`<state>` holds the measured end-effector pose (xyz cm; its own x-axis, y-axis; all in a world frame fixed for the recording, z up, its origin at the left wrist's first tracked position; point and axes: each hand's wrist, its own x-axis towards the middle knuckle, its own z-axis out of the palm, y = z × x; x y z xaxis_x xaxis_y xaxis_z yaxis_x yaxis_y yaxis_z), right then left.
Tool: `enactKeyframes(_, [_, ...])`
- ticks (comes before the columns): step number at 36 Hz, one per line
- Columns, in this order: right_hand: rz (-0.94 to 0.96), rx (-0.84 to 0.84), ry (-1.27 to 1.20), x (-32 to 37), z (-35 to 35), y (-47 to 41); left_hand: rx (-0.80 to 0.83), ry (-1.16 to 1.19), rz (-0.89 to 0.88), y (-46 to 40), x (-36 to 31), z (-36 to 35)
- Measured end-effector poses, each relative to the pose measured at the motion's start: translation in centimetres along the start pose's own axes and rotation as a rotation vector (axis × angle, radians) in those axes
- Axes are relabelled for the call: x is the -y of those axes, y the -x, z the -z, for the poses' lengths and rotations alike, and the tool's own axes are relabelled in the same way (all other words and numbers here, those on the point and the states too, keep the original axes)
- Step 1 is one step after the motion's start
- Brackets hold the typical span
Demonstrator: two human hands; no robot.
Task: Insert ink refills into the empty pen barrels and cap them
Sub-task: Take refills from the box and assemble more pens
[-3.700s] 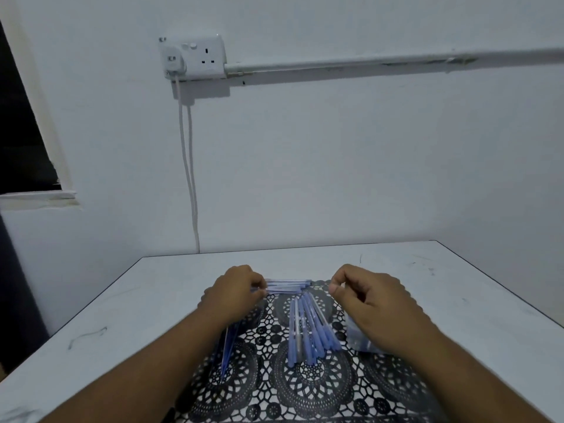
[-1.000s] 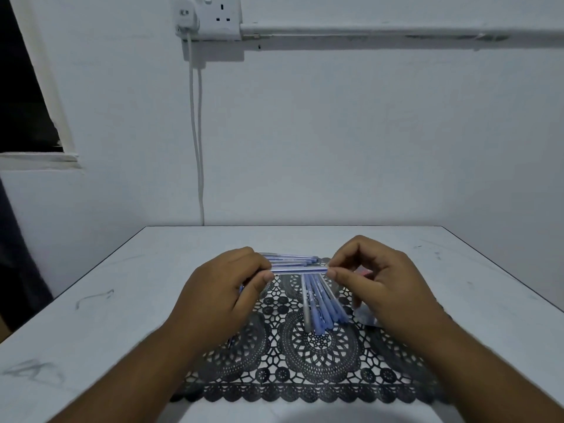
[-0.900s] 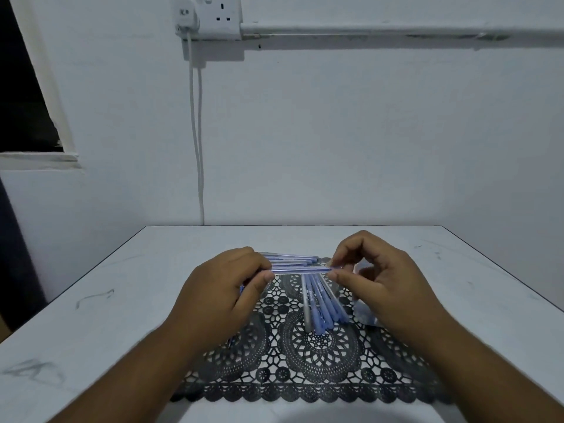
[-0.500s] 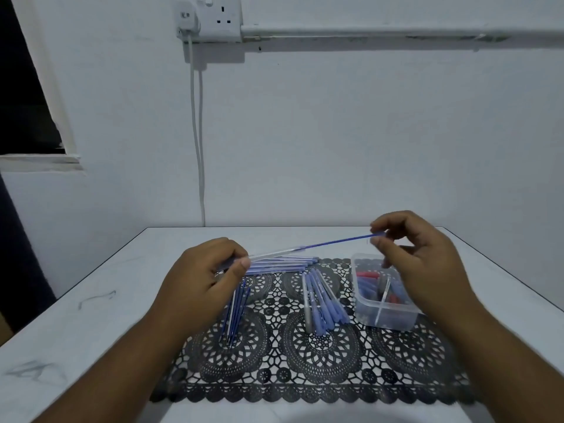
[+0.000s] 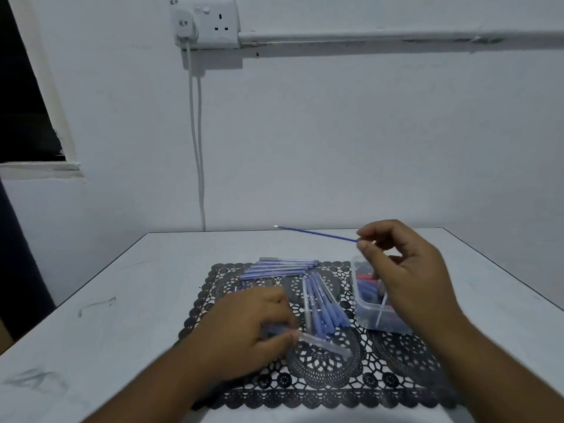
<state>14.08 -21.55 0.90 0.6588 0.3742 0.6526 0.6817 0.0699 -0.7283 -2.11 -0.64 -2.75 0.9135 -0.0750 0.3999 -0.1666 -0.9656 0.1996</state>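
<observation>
My right hand (image 5: 403, 276) pinches one end of a thin blue ink refill (image 5: 317, 234), raised above the table and pointing left. My left hand (image 5: 244, 328) grips a clear pen barrel (image 5: 323, 343) low over the black lace mat (image 5: 320, 374); the barrel points right. A fan of several blue pens (image 5: 323, 306) lies in the mat's middle. A row of several pen barrels (image 5: 280, 267) lies sideways at the mat's far edge. A clear plastic tub (image 5: 370, 315) with blue and red caps stands on the right, partly behind my right hand.
The mat lies on a white table (image 5: 122, 315) pushed against a white wall. A wall socket (image 5: 207, 22) with a plugged cable (image 5: 197, 141) hanging down is above the table's far left. A dark window opening is at the left.
My right hand drew the refill out to the right and lifted it. My left hand dropped toward me with a clear barrel, away from the sideways row.
</observation>
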Motion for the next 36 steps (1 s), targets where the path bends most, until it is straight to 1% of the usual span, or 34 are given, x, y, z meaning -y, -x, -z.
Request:
enactKeyframes(3, [0.037, 0.04, -0.008, 0.2, -0.6, 0.4, 0.087, -0.091, -0.013, -0.2, -0.2, -0.7])
enactKeyframes(6, [0.064, 0.057, 0.004, 0.2, -0.8, 0.6, 0.121, -0.137, -0.016, -0.2, -0.4, -1.2])
enactKeyframes(11, [0.039, 0.076, 0.006, 0.2, -0.9, 0.6, 0.125, -0.182, -0.019, -0.3, -0.6, -1.5])
enactKeyframes(14, [0.037, 0.08, 0.018, 0.2, -0.8, 0.7, 0.093, -0.196, -0.018, -0.3, -0.9, -1.4])
enactKeyframes(16, [0.026, 0.094, 0.008, 0.2, -0.8, 0.6, 0.023, -0.201, -0.03, -0.3, -1.3, -1.1])
enactKeyframes(17, [0.023, 0.102, 0.004, 0.2, -0.8, 0.6, -0.038, -0.201, -0.043, -0.3, -1.5, -0.8])
enactKeyframes(21, [0.012, 0.141, 0.028, 0.2, -1.0, 0.9, -0.357, -0.221, -0.104, -0.5, -2.0, 0.3])
enactKeyframes(23, [0.007, 0.156, 0.035, 0.2, -1.2, 1.1, -0.504, -0.245, -0.097, -0.6, -1.9, 1.0])
enactKeyframes(25, [0.014, 0.172, 0.05, 0.2, -1.5, 1.3, -0.594, -0.267, -0.062, -0.6, -1.5, 1.6])
enactKeyframes(27, [0.025, 0.19, 0.05, 0.2, -1.8, 1.5, -0.616, -0.316, -0.042, -0.6, -1.1, 1.9])
enactKeyframes(30, [0.041, 0.213, 0.049, 0.4, -2.1, 1.8, -0.607, -0.368, -0.049, -0.5, -0.7, 1.7])
enactKeyframes(36, [0.072, 0.225, 0.036, 0.7, -2.5, 1.9, -0.619, -0.375, -0.065, -0.6, -0.8, 1.8])
